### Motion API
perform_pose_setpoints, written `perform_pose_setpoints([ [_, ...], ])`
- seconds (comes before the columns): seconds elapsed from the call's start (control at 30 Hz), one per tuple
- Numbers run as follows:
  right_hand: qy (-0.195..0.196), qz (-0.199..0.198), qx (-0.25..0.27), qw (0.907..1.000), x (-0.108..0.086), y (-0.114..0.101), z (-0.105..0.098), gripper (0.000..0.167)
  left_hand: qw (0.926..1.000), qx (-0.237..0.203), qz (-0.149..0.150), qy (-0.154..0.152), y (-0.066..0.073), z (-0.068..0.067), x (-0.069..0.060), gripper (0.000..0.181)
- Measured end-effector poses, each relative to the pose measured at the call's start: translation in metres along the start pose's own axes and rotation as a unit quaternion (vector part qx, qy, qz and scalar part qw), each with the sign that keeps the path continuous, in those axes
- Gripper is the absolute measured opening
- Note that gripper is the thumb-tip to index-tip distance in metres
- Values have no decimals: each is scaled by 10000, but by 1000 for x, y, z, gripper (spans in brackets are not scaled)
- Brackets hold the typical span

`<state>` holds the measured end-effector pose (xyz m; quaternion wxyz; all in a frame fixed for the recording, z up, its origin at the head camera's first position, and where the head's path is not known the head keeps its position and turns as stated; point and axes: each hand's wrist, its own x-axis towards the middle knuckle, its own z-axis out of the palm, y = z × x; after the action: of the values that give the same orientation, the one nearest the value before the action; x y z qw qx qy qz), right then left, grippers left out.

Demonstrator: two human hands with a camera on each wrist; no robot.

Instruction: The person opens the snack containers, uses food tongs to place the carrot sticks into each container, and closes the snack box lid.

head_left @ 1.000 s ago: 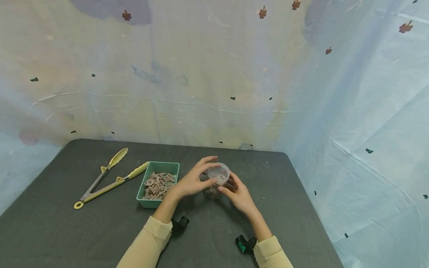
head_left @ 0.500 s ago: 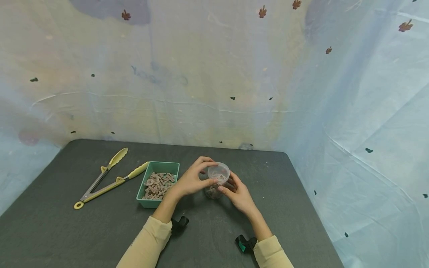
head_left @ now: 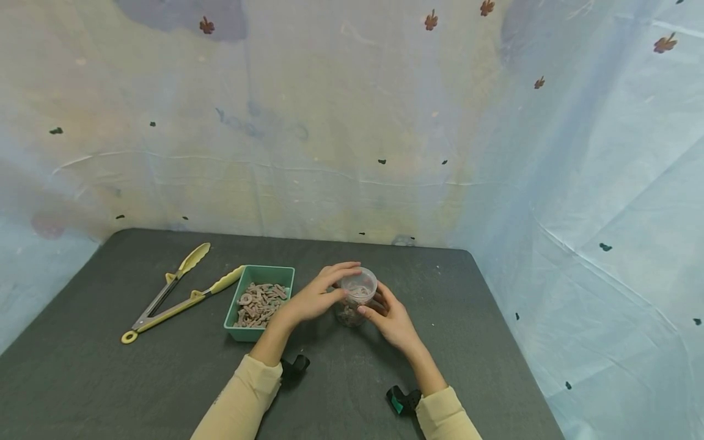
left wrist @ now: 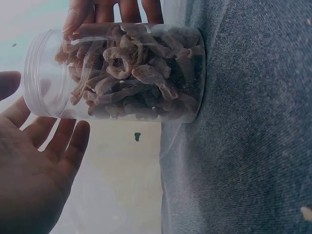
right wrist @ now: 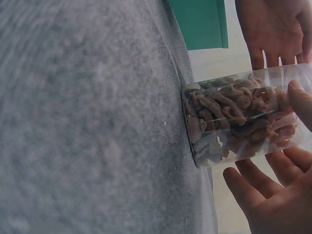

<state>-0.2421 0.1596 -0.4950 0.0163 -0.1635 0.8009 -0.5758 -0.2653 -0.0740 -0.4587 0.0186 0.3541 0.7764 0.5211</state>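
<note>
A clear plastic jar (head_left: 349,315) stands upright on the dark table, filled most of the way with brown, wrinkled ring-shaped and stick-like pieces (left wrist: 131,73). I cannot tell if its ribbed clear top (left wrist: 41,73) is a lid. My right hand (head_left: 395,321) holds the jar's right side, thumb in front and fingers behind. At the upper left of the jar is my left hand (head_left: 313,299), its fingers extended loosely along the far side of the top. In the left wrist view its thumb (left wrist: 9,84) lies just at the top's edge, and contact there is unclear.
To the left sits a green rectangular tub (head_left: 232,315) with more of the brown pieces (head_left: 263,305). Yellow-handled tongs (head_left: 156,308) lie spread open on the table (head_left: 341,391) farther left, one tip against the tub. Patterned sheeting (head_left: 308,122) hangs behind and to the right.
My left thumb has drawn back a little to the left from the jar's top, and the left fingers have straightened slightly. The right hand and jar stay in place.
</note>
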Motion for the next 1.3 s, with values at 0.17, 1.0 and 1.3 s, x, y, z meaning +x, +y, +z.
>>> perform_pose_setpoints([
  [0.17, 51, 73, 54, 9999, 0, -3, 2, 73, 9998, 22, 117, 160, 0, 1, 0, 47],
  [1.0, 18, -6, -41, 10000, -2, -2, -1, 73, 9986, 78, -190, 485, -2, 0, 0, 42],
  [1.3, -1, 18, -134, 9999, -2, -2, 0, 74, 9991, 20, -196, 381, 1, 1, -1, 42],
])
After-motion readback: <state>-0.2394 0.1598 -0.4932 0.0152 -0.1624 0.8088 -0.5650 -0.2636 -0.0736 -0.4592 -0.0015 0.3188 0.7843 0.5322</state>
